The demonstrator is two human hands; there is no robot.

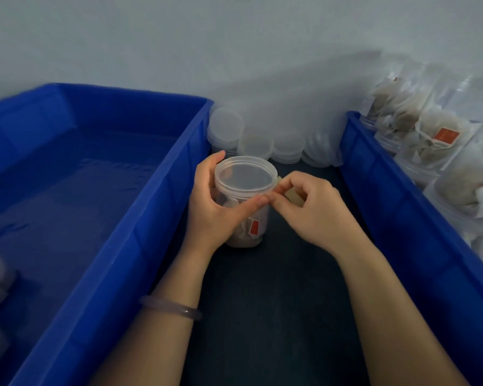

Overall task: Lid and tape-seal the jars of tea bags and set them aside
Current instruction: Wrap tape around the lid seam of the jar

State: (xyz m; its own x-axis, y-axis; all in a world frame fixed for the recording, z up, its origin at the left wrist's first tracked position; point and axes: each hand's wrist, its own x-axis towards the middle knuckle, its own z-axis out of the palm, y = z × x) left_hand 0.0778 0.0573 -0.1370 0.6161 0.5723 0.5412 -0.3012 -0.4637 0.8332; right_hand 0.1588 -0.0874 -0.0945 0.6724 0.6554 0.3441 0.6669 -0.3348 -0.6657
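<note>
On dark table (276, 302), jar (246, 188) within left grip (209, 207), tape (294, 196) in right grip (310, 208).

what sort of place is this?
Likely a small packing bench: blue crates either side, stacked spare lids by the wall, filled tea-bag jars waiting in the right crate.
</note>
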